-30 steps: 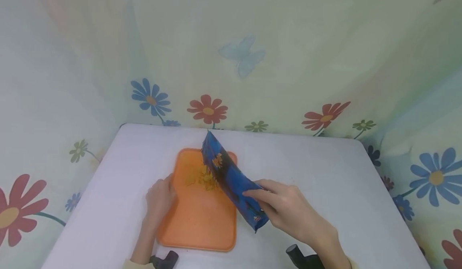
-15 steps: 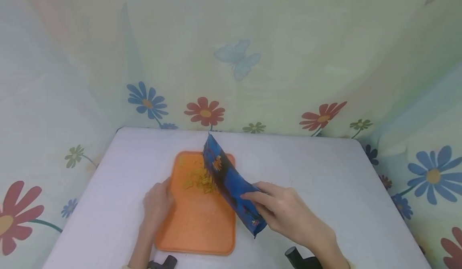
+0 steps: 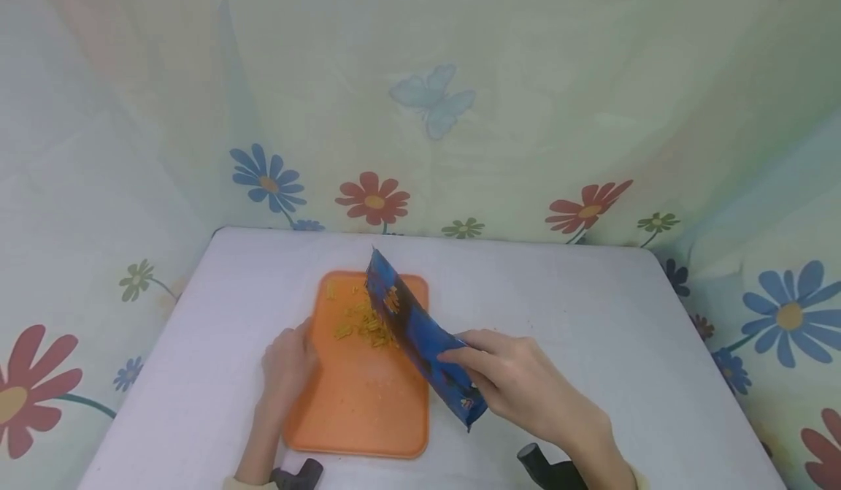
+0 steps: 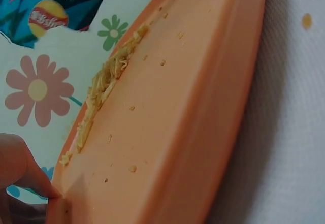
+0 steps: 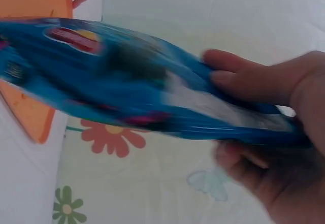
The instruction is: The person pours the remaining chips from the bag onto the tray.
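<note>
An orange tray (image 3: pixel 361 410) lies on the white table, with yellow snack strips (image 3: pixel 360 323) heaped toward its far end. In the left wrist view the snack strips (image 4: pixel 104 84) gather along one side, among scattered crumbs. My left hand (image 3: pixel 287 366) pinches the tray's left rim; the left wrist view shows its fingers (image 4: pixel 20 165) at the edge. My right hand (image 3: pixel 525 384) grips the near end of a blue snack bag (image 3: pixel 420 337) between thumb and fingers. The bag slants over the tray's right side, its far end above the strips. Its mouth is hidden; the bag (image 5: pixel 117 76) looks blurred in the right wrist view.
The white table (image 3: pixel 565 315) stretches out on both sides of the tray. A flower-printed curtain (image 3: pixel 525 110) stands behind and beside it. Black wrist mounts (image 3: pixel 552 468) show near the bottom edge. Tiny crumbs lie on the table to the right.
Yellow strips have spread over the tray's far end, with some now near its far left corner. The bag has shifted only slightly. Both hands keep their holds.
</note>
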A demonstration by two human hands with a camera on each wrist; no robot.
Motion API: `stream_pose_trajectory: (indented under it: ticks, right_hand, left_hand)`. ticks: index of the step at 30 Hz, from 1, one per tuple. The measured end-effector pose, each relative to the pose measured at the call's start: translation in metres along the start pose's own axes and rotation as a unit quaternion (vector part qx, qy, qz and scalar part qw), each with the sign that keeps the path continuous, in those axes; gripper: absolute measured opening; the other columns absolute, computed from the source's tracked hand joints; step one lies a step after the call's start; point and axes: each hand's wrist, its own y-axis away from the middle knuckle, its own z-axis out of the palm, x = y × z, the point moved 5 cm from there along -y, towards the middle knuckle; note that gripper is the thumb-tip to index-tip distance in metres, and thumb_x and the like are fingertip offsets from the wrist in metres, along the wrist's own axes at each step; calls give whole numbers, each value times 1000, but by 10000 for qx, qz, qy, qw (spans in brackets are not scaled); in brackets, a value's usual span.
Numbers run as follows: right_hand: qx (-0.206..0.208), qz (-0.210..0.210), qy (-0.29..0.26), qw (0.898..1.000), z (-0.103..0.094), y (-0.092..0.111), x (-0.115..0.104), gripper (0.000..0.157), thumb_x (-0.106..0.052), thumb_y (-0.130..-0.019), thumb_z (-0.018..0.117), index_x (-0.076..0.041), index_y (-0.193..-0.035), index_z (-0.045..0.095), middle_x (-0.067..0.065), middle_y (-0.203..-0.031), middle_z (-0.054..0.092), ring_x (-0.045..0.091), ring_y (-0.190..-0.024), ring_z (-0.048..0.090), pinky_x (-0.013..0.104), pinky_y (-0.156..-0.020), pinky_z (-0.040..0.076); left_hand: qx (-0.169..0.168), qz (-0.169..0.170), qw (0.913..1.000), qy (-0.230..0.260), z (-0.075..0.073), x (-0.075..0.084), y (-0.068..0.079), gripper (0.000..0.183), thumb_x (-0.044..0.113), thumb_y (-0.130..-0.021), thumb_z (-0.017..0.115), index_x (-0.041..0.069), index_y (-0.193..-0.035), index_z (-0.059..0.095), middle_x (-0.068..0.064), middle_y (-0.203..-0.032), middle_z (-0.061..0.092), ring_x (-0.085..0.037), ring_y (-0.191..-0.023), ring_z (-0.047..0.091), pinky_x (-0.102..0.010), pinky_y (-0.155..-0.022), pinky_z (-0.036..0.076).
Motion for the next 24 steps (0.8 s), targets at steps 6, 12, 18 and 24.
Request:
stream_pose_trajectory:
  ticks: [6,12,18,24]
  right_hand:
    - [54,-63,31,10000,-1,-2,-1,43,16,-75,77,-11,-108,77,2,-103,73,11,-83,72,18,-68,58]
    - [39,3,69,10000,0,-3,-1,44,16,-74,78,-12,-107,78,1,-101,73,11,-84,71,20,-69,58]
    - [68,-28,115,9999,-3,-3,-1,44,16,-75,78,-12,-109,77,1,-102,73,11,-84,71,21,-69,59]
    - [-266,207,151,9993,-5,-4,1,40,13,-79,77,-13,-109,78,0,-102,72,9,-81,66,19,-68,58]
  left_hand:
    - [-94,-89,9999,26,1,-1,0,45,0,-94,53,-7,-139,59,-13,-78,61,-19,-61,49,-30,-54,40]
    - [-153,-101,9998,40,2,-1,-2,45,1,-96,51,-6,-140,58,-13,-80,61,-19,-62,49,-30,-55,40]
    - [-108,-60,9999,17,0,-1,-2,44,-1,-95,53,-6,-139,59,-12,-78,61,-19,-61,49,-29,-54,39]
    - [-100,-60,9999,53,0,-1,-3,45,-1,-94,52,-6,-138,59,-14,-79,60,-20,-61,49,-30,-53,39]
